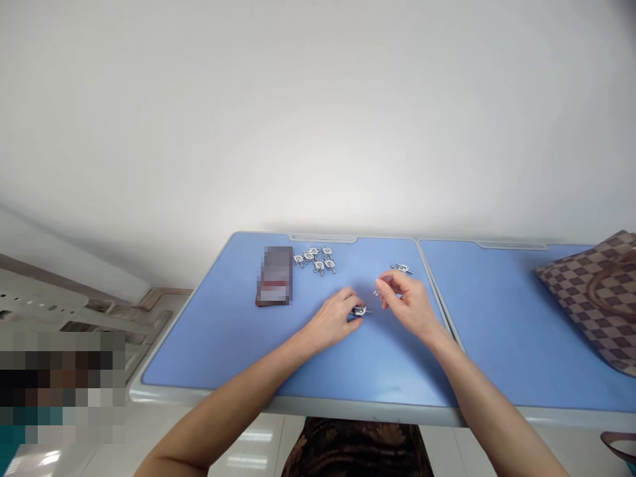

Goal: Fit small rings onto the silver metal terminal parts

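My left hand [335,317] rests on the blue table [223,331] with its fingers closed on a small silver metal fitting [361,310]. Just to its right, my right hand [405,298] pinches a thin small metal pin [377,291] between thumb and fingertips. The two hands are a few centimetres apart. Another single metal fitting [401,268] lies behind my right hand. Near the table's far edge sits a cluster of several like fittings [315,258].
A dark flat phone-like object [275,275] lies left of the cluster. A second blue table [511,318] adjoins on the right, with a brown checkered bag [596,291] on it. A white wall stands behind. Floor and pale furniture show at left.
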The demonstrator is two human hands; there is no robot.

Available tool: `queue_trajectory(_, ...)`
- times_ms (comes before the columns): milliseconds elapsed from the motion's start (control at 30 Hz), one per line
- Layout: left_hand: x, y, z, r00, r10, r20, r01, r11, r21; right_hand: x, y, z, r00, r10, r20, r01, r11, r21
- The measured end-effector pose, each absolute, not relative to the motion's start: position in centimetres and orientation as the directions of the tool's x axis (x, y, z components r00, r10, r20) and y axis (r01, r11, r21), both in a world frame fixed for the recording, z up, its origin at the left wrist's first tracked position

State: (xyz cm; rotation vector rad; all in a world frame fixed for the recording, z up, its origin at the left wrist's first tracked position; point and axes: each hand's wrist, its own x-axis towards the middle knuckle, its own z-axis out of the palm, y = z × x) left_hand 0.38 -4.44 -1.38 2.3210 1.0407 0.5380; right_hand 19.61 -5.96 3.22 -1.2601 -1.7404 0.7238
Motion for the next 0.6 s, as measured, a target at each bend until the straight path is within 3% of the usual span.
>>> queue_trajectory(300, 0.33, -4.12, -1.52, 0.655, 0.748, 0.108, 0.538, -0.563, 0.628, 19.67, -6.34, 3.05, -0.383, 0.897, 0.22, 0.516, 0.406, -0.755)
queue_trajectory(600, 0.48, -4.11, -1.3, 0.641, 0.76, 0.102, 0.536, -0.54, 0.649, 19.63, -6.37, 3.21, -0.446, 0.86, 0.249, 0.549, 0.483, -0.682)
